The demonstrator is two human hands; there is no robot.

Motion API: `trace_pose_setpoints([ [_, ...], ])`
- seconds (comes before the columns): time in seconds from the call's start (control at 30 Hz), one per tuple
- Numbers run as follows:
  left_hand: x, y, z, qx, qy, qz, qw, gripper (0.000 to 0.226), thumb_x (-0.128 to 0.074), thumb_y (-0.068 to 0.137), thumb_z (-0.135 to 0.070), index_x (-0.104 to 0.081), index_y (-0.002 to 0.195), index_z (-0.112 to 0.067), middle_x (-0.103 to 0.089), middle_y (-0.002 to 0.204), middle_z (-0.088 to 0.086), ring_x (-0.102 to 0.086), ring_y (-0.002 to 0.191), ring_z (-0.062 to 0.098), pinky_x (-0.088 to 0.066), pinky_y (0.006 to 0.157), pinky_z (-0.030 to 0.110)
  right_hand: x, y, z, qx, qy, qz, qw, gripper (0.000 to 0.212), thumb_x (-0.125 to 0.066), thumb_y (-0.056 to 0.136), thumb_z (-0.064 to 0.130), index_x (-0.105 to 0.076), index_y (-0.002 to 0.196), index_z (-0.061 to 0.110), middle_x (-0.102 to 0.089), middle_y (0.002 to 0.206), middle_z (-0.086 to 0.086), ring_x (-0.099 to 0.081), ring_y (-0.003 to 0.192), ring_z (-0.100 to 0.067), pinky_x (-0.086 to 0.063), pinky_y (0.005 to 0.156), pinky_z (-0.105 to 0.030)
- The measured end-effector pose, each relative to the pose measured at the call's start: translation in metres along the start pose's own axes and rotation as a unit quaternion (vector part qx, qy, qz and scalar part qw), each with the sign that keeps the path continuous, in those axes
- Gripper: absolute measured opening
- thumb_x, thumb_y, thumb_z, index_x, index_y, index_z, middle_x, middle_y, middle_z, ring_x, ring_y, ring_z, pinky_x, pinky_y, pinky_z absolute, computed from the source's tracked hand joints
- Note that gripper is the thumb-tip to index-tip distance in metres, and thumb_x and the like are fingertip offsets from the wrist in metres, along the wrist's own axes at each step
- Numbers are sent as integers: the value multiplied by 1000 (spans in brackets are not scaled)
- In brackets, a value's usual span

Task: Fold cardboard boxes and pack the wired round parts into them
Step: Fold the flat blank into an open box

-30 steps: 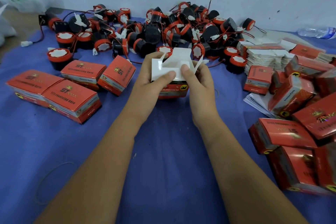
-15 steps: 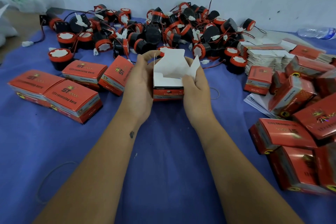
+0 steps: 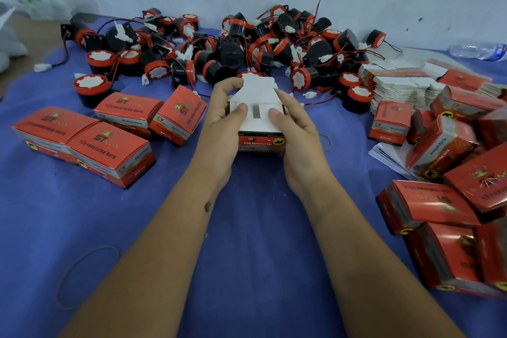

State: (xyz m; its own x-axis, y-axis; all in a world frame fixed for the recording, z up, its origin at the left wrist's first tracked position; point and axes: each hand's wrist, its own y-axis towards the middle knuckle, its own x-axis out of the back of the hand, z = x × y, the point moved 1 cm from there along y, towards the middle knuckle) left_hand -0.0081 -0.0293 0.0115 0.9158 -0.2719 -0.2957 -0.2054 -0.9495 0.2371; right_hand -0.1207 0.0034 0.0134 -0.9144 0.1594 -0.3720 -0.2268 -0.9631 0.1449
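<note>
**Thin card box, flaps going down under both thumbs**

The box (image 3: 259, 129) sits at the middle of the view, held just above the blue cloth (image 3: 247, 255) on the desk. The left hand (image 3: 219, 129) grips its left side and the right hand (image 3: 297, 134) its right, both clamped on it, thumbs pressing the white inner flaps flat while the tuck flap stands up at 12 o'clock.

It looks light and thin: glossy red print outside, matt white card inside, creased along scored lines. It would likely dent if squeezed mid-panel, so the corners and edges are the safer hold.

At 12 o'clock lies the pile of round parts (image 3: 233, 46): hard black plastic drums with red rims, thin red-and-black wires and small white plugs, likely to tangle. Finished boxes (image 3: 109, 140) rest at 9 o'clock, flat blanks (image 3: 397, 85) at 2 o'clock.
</note>
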Motion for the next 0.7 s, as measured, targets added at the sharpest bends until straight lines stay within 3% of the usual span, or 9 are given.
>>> trace_pose_setpoints([
  [0.13,1,-2,0,3,10,8,1000,33,-46,97,-16,-65,85,-40,-69,94,-7,-67,82,12,-54,63,28,0,-2,-1,15,10,-12,1000,36,-47,95,3,-71,86,28,-71,91,10,-65,87,-13,-56,69,-27],
  [0.23,4,-2,0,27,-18,27,999,27,-44,88,-29,-70,79,-28,-74,95,-1,-69,89,20,-56,67,31,0,-4,2,11,16,4,1000,25,-46,93,14,-69,84,22,-70,92,-1,-65,86,-18,-53,64,-28],
  [0.33,4,-1,-2,19,13,17,1000,21,-52,81,-25,-71,75,-29,-73,94,-7,-68,86,14,-55,66,27,0,-5,3,25,-18,4,1000,15,-53,90,11,-65,85,20,-68,88,3,-64,83,-15,-52,64,-29],
  [0.53,3,0,4,16,23,3,1000,41,-50,92,-6,-66,107,-41,-68,106,-1,-68,88,12,-55,69,24,-2,-4,1,20,-62,-38,997,33,-54,90,-3,-62,105,25,-64,98,3,-64,86,-14,-56,70,-29],
  [0.7,3,1,5,18,41,-11,999,42,-50,94,0,-66,107,-37,-68,109,-3,-69,85,7,-54,66,20,-3,-5,2,38,-107,-56,992,32,-55,86,-6,-62,95,24,-65,92,2,-66,76,-7,-55,60,-25],
])
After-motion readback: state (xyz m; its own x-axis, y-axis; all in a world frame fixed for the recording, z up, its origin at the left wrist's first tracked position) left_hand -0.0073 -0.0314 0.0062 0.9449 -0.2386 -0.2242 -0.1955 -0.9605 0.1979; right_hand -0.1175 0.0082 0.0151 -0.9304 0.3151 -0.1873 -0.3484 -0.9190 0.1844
